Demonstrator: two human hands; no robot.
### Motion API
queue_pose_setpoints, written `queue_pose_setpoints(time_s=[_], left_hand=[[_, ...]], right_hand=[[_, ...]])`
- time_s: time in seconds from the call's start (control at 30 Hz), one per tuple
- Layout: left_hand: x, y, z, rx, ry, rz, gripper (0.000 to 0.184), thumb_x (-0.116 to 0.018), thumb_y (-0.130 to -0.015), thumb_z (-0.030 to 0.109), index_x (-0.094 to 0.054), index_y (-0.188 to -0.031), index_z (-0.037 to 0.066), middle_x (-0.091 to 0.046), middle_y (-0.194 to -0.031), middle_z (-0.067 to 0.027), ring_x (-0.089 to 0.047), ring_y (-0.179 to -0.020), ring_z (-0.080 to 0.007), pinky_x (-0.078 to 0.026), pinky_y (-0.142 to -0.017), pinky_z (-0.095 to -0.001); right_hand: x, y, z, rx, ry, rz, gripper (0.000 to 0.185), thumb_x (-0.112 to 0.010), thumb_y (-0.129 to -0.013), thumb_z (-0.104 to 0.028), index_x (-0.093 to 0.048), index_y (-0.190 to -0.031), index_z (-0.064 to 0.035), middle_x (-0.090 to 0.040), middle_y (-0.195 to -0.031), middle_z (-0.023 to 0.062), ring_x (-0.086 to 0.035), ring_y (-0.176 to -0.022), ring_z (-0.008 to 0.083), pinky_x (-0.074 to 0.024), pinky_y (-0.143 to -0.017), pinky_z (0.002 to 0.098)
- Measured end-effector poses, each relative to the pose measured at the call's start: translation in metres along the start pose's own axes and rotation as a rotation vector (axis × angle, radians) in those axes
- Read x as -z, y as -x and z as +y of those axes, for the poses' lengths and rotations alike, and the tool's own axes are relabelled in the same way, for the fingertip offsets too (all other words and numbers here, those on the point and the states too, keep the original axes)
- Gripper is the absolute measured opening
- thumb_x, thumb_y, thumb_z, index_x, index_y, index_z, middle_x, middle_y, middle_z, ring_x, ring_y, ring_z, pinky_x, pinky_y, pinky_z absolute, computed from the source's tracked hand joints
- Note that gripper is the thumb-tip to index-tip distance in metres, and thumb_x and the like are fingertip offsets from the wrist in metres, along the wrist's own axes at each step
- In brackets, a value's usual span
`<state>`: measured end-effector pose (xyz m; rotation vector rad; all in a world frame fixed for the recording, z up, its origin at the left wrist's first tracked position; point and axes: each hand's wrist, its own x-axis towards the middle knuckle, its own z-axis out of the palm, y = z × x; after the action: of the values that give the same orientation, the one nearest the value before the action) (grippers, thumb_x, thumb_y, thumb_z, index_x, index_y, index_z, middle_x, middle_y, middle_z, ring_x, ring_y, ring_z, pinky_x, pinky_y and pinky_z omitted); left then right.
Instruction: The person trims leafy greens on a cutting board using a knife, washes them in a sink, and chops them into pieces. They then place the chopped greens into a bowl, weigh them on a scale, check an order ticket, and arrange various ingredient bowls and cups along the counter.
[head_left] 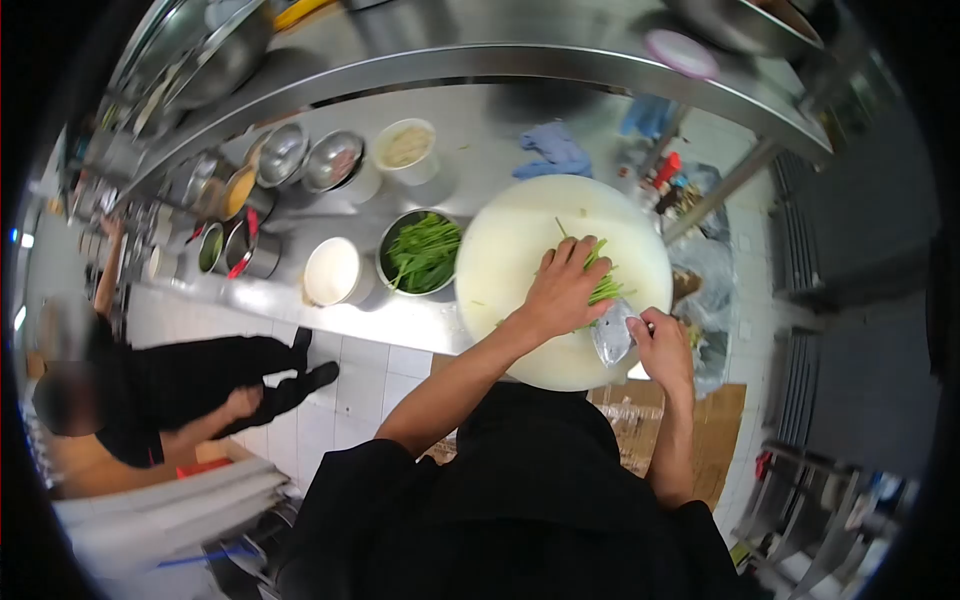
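On a round white cutting board (510, 225) lies a small bunch of green stalks (608, 287). My left hand (566, 287) presses down on them, its fingers bent over the bunch. My right hand (663, 348) is closed round the handle of a knife with a broad, shiny blade (611, 336). The blade is beside my left hand, at the near end of the stalks; whether it touches them I cannot tell. A metal bowl (384, 262) full of leafy greens (425, 250) stands left of the board.
On the steel counter (300, 298) stand a white tub (332, 272), another filled tub (406, 150), metal bowls (283, 153) and pots (258, 250). A blue cloth (556, 148) lies behind the board. A steel shelf (470, 62) runs overhead. Another person (190, 385) stands at the left.
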<state>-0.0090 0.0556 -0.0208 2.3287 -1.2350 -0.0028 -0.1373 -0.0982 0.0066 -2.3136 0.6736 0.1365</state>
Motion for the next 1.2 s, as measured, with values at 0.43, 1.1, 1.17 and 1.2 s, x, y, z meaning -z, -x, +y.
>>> queue_pose_setpoints(time_s=[0.43, 1.1, 1.17, 1.2], left_hand=[[0.044, 0.095, -0.205, 0.682, 0.067, 0.494, 0.049, -0.063, -0.080, 0.031, -0.055, -0.116, -0.001, -0.050, -0.119, -0.0265, -0.047, -0.111, -0.0413, -0.038, -0.096, -0.0457], [0.050, 0.053, -0.258, 0.850, 0.164, 0.047, 0.084, -0.037, -0.088, 0.064, -0.016, -0.147, 0.009, -0.028, -0.145, -0.0241, -0.022, -0.135, -0.0417, -0.018, -0.111, -0.0465], [0.069, 0.050, -0.247, 0.828, 0.322, 0.100, 0.083, -0.038, -0.089, 0.061, -0.018, -0.145, 0.003, -0.028, -0.145, -0.0244, -0.024, -0.136, -0.0383, -0.021, -0.111, -0.0421], [0.080, 0.050, -0.239, 0.802, 0.483, 0.149, 0.082, -0.039, -0.091, 0.057, -0.020, -0.143, -0.003, -0.028, -0.146, -0.0246, -0.026, -0.136, -0.0349, -0.023, -0.110, -0.0378]], right_hand=[[-0.097, -0.090, -0.165, 0.394, 0.303, -0.309, 0.027, -0.053, -0.086, -0.025, -0.063, -0.097, -0.0024, -0.063, -0.103, 0.0214, -0.060, -0.097, 0.0391, -0.0473, -0.086, 0.0453], [0.038, 0.013, 0.019, 0.036, -0.722, -0.338, 0.031, -0.049, -0.083, 0.003, -0.049, -0.114, 0.0056, -0.056, -0.080, 0.0078, -0.055, -0.052, 0.0128, -0.0460, -0.047, 0.0274], [0.034, 0.022, 0.020, -0.007, -0.831, -0.313, 0.032, -0.049, -0.083, 0.003, -0.049, -0.115, 0.0044, -0.057, -0.080, 0.0077, -0.055, -0.051, 0.0128, -0.0457, -0.046, 0.0268], [0.032, 0.026, 0.016, -0.037, -0.864, -0.308, 0.032, -0.049, -0.082, 0.003, -0.051, -0.115, 0.0036, -0.057, -0.081, 0.0076, -0.055, -0.050, 0.0128, -0.0452, -0.045, 0.0262]])
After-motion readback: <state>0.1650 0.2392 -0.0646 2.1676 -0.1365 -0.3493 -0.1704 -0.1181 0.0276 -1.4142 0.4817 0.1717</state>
